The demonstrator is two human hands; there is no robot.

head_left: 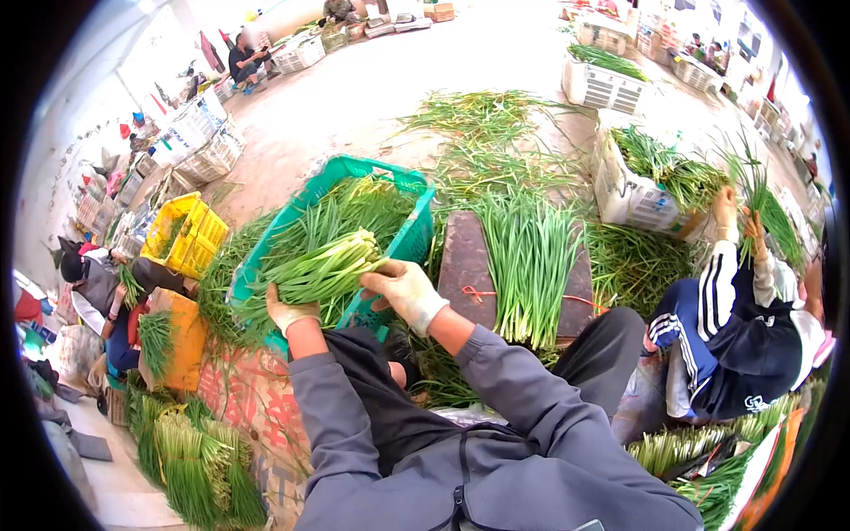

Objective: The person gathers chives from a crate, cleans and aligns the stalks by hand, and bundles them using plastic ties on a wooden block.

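My left hand (292, 311), in a pale glove, is closed round a bunch of green stalks (328, 267), held over the near side of a green crate (266, 252). At the bunch's pale ends is my right hand (405, 290), also gloved, its thumb and fingers pinched at the stalks. More loose green stalks fill the crate below. To the right, a larger pile of long stalks (531, 265) lies on a dark board (462, 257), with a red string (478, 292) across the board beside it.
A yellow crate (205, 232) stands at the left. Bound bundles (190, 460) lie at the lower left. On the right, a co-worker (753, 345) holds up stalks beside a white crate (624, 190). Loose leaves (487, 119) cover the floor ahead.
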